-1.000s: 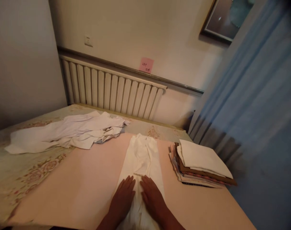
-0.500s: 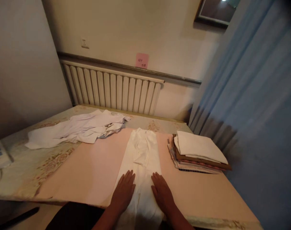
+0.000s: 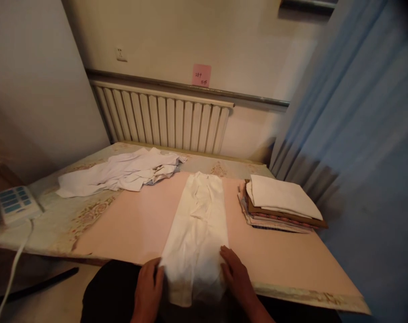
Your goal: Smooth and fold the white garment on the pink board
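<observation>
Lower centre, the left hand (image 3: 148, 289) curls its fingers round the near left edge of the long cream-white cloth garment (image 3: 199, 220); the right hand (image 3: 236, 278) touches its right edge, grip unclear. Spread up the flat pink board (image 3: 136, 220), it seems narrowed lengthwise, not yet folded crosswise; a folded-cloth stack (image 3: 281, 202) sits mid-right. Earlier both palms pressed flat farther up.

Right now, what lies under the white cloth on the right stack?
Under the white cloth lie a brown cloth and patterned cloths. Only their edges show; the rest is covered.
</observation>
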Demonstrator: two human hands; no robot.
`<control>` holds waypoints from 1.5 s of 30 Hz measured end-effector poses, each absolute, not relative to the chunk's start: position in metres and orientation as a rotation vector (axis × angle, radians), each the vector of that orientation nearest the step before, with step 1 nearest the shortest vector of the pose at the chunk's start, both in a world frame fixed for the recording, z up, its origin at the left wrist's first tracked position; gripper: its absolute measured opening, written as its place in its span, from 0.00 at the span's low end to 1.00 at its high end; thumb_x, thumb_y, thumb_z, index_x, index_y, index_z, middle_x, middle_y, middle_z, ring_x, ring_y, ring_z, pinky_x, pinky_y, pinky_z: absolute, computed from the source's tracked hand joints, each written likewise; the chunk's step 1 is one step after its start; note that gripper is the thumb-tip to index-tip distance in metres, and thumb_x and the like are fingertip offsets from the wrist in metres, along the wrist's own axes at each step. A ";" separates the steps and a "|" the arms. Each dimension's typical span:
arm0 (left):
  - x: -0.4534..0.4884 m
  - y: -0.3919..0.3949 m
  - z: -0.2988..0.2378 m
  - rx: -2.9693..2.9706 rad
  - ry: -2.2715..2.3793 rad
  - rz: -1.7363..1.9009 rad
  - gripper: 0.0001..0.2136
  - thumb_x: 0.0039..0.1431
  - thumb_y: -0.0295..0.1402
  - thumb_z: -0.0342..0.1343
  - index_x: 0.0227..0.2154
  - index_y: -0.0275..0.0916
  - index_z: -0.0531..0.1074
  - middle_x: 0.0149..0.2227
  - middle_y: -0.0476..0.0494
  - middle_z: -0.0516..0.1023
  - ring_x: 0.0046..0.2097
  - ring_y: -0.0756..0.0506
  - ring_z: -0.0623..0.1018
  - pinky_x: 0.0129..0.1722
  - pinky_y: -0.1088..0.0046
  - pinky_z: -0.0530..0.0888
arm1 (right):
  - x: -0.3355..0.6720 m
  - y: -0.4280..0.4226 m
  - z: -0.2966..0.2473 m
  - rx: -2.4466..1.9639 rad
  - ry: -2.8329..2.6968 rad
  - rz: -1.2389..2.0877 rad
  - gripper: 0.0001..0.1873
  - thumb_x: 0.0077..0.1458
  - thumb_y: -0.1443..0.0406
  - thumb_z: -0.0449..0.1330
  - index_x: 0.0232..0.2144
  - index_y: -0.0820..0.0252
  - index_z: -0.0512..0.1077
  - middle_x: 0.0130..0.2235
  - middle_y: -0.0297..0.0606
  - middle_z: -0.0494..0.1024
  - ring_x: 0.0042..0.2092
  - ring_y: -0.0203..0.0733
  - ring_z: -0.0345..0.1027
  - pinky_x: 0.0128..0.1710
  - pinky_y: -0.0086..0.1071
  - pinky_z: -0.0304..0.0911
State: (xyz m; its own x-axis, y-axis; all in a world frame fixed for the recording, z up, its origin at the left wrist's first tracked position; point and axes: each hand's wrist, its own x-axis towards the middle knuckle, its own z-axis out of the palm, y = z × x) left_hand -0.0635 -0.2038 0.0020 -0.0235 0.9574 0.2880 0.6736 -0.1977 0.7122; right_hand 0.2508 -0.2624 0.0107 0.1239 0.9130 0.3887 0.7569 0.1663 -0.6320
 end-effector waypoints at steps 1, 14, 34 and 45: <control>-0.070 -0.206 0.001 1.776 1.744 1.068 0.19 0.60 0.46 0.45 0.42 0.36 0.71 0.44 0.37 0.76 0.48 0.39 0.75 0.52 0.57 0.71 | 0.249 -0.270 0.014 -1.634 -1.545 0.322 0.18 0.60 0.58 0.53 0.49 0.56 0.73 0.52 0.41 0.75 0.54 0.47 0.68 0.55 0.42 0.64; -0.061 -0.197 -0.026 0.894 1.463 0.930 0.22 0.36 0.46 0.60 0.32 0.35 0.72 0.33 0.39 0.79 0.36 0.39 0.79 0.38 0.64 0.74 | 0.232 -0.315 -0.006 -1.744 -1.113 1.134 0.28 0.37 0.46 0.64 0.35 0.60 0.79 0.40 0.46 0.80 0.47 0.58 0.72 0.51 0.45 0.63; -0.065 -0.238 0.008 0.896 1.312 0.807 0.17 0.42 0.47 0.62 0.28 0.39 0.70 0.24 0.51 0.74 0.25 0.48 0.71 0.24 0.74 0.67 | 0.199 -0.331 0.015 -1.279 -0.719 1.556 0.33 0.36 0.44 0.66 0.37 0.64 0.77 0.35 0.48 0.79 0.41 0.56 0.73 0.45 0.48 0.64; -0.072 -0.245 -0.010 0.825 1.317 0.730 0.24 0.36 0.46 0.63 0.37 0.37 0.72 0.29 0.45 0.79 0.28 0.44 0.75 0.27 0.69 0.70 | 0.208 -0.333 -0.003 -1.475 -0.865 1.523 0.26 0.37 0.50 0.65 0.35 0.63 0.78 0.35 0.43 0.80 0.42 0.54 0.72 0.46 0.44 0.64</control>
